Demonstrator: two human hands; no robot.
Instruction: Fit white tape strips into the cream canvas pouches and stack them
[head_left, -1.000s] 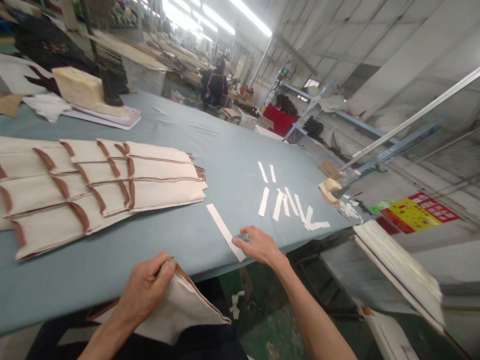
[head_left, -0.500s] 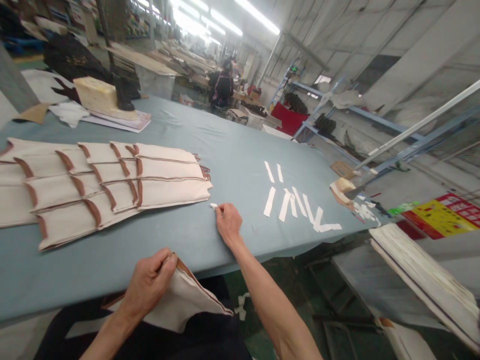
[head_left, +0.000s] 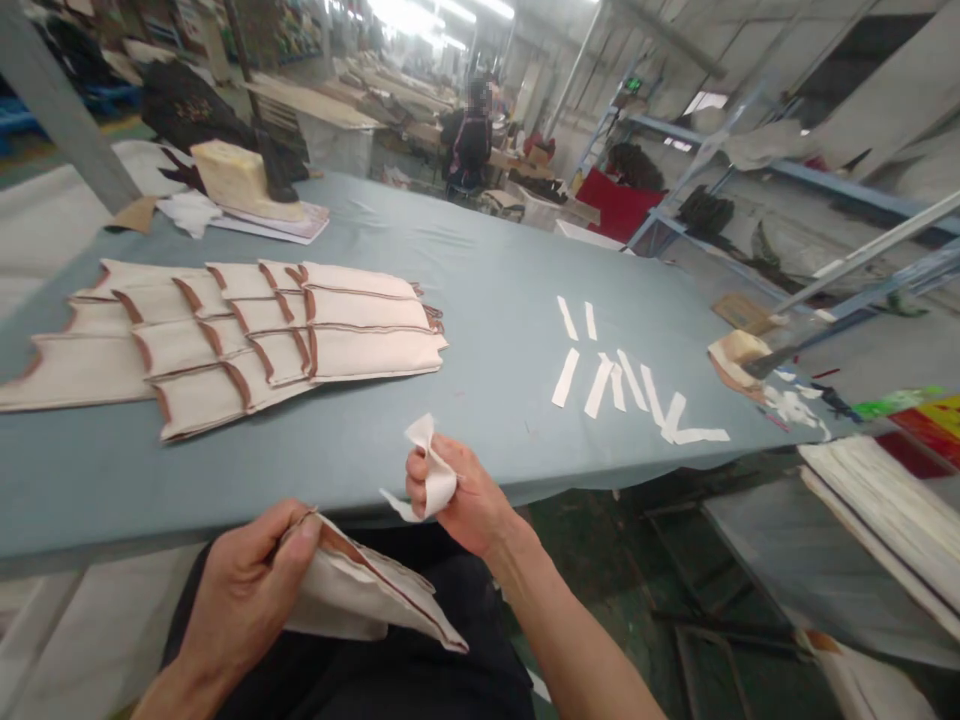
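My left hand pinches the edge of a cream fabric piece with brown trim, which hangs over my lap at the table's front edge. To its right, my right hand is closed on a curled white strip; one end sticks up and the other trails to the left. Several overlapping cream fabric pieces with brown edges lie on the blue-grey table, beyond my left hand. Several flat white strips are scattered farther right on the table.
A yellowish foam block sits on papers at the far left. Another block and white scraps lie at the right end. A stack of cream material is at the right. One person is in the background.
My right hand has come back toward me off the tabletop, and more of the white strip now shows in it. My left hand still holds the fabric piece. The camera view has shifted.
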